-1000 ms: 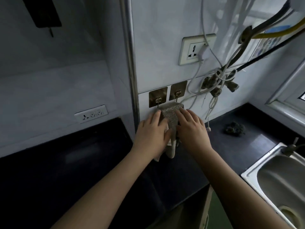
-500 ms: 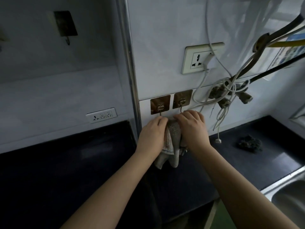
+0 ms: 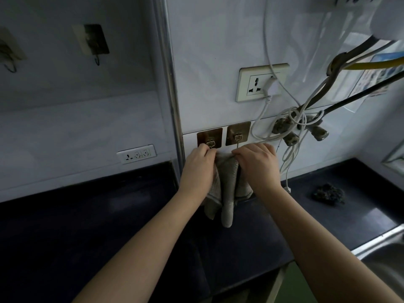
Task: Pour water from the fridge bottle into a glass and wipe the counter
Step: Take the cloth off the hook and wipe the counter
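Cloth [image 3: 228,182]: grey, textured, bunched, hanging below the wall hooks [image 3: 237,134]
Left hand [image 3: 197,167]: grips cloth's top edge
Right hand [image 3: 258,165]: grips it too

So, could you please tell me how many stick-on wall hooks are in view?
4. Two brass-coloured hooks side by side just above the hands, left hook and right hook; one on the upper left wall; one at the far left edge, partly cut off.

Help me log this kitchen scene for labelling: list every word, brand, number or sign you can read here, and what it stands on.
No text can be read.
Poster on the wall at upper right: coloured print, too blurred to read.
Wall socket: no marking can be made out.
Socket strip: no marking can be made out.
Cloth held by both hands: no label visible.
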A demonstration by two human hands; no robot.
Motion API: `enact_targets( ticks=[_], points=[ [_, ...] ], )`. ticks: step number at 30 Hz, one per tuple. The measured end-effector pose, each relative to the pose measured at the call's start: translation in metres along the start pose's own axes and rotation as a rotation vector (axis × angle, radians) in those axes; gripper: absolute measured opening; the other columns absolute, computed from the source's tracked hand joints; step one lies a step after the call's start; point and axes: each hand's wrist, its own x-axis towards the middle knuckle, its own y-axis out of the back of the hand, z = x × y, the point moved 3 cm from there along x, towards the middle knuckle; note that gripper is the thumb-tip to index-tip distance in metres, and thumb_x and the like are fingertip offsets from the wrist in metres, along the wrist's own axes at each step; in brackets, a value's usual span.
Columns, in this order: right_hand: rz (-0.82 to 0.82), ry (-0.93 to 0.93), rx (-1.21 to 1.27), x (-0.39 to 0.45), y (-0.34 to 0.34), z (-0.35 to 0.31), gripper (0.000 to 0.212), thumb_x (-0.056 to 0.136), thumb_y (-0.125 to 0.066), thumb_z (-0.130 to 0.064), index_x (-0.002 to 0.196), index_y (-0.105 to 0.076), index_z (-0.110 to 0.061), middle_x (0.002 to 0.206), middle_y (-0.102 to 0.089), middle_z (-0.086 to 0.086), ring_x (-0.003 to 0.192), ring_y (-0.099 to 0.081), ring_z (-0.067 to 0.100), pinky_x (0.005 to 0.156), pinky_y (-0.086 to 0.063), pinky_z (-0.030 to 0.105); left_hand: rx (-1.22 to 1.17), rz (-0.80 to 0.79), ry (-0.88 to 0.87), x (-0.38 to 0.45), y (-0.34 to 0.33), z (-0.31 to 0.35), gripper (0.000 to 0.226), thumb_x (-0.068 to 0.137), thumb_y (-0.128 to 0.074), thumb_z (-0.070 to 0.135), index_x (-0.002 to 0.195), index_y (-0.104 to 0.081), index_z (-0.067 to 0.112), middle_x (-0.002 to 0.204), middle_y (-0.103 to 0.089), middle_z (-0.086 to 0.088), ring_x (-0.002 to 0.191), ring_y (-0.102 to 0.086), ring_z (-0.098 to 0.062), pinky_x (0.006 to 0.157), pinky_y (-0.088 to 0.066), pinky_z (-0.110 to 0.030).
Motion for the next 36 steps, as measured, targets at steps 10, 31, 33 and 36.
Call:
enact_targets(
  ticks=[10, 31, 33, 36],
  points=[
    [0.094, 0.089, 0.016, -0.015, 0.017, -0.003, 0.006, 0.083, -0.072, -0.015, 0.088, -0.074, -0.017, 0.087, -0.071, -0.004, 0.084, -0.063, 0.023, 0.082, -0.041, 0.038, -0.057, 0.156, -0.128, -0.018, 0.013, 0.013, 0.017, 0.085, -0.066, 0.001, 0.102, -0.068, 0.001, 0.102, -0.059, -0.012, 0.095, -0.059, -0.025, 0.076, -0.051, -0.029],
    [-0.215, 0.215, -0.082, -0.017, 0.018, 0.005, 0.041, 0.076, -0.072, -0.004, 0.112, -0.061, -0.020, 0.098, -0.066, -0.002, 0.093, -0.060, 0.025, 0.090, -0.040, 0.039, -0.154, -0.049, -0.258, -0.037, 0.020, 0.029, 0.028, 0.094, -0.038, 0.019, 0.108, -0.059, 0.006, 0.105, -0.053, -0.008, 0.084, -0.051, -0.013, 0.066, -0.042, -0.024],
    [-0.267, 0.220, -0.145, -0.009, 0.017, 0.008, 0.044, 0.077, -0.070, -0.007, 0.116, -0.064, -0.025, 0.101, -0.065, -0.003, 0.094, -0.058, 0.024, 0.088, -0.040, 0.040, -0.133, -0.054, -0.300, -0.037, 0.021, 0.030, 0.033, 0.093, -0.036, 0.020, 0.108, -0.061, 0.004, 0.104, -0.056, -0.011, 0.086, -0.055, -0.018, 0.068, -0.047, -0.027],
    [-0.318, 0.233, -0.214, 0.000, 0.014, 0.012, 0.027, 0.080, -0.072, -0.017, 0.104, -0.069, -0.028, 0.101, -0.065, -0.005, 0.096, -0.054, 0.023, 0.089, -0.040, 0.039, -0.103, -0.054, -0.321, -0.036, 0.023, 0.029, 0.037, 0.092, -0.035, 0.021, 0.106, -0.064, 0.003, 0.103, -0.057, -0.012, 0.089, -0.057, -0.022, 0.071, -0.049, -0.030]
  ],
)
